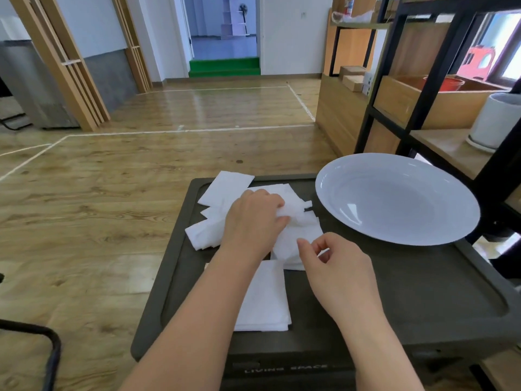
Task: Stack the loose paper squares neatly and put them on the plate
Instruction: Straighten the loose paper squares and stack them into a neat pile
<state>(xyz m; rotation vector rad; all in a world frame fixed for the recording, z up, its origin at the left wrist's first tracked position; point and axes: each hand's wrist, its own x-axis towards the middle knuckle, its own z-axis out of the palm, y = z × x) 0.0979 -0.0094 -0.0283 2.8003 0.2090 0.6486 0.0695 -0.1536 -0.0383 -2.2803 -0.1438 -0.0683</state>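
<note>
Head view: left hand [253, 218] grip pinches crumpled paper squares [293, 221] beside the plate [394, 227]; right hand [332, 263], loosely curled and holding nothing, should flatten each before aligning edges.

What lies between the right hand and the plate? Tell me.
In the head view, only bare dark tray top lies between the right hand and the plate; the loose paper squares lie to the hand's left.

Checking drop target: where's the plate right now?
In the head view the white plate sits at the far right of the dark box lid, beside the scattered paper squares and just beyond the right hand; nothing is on it.
</note>
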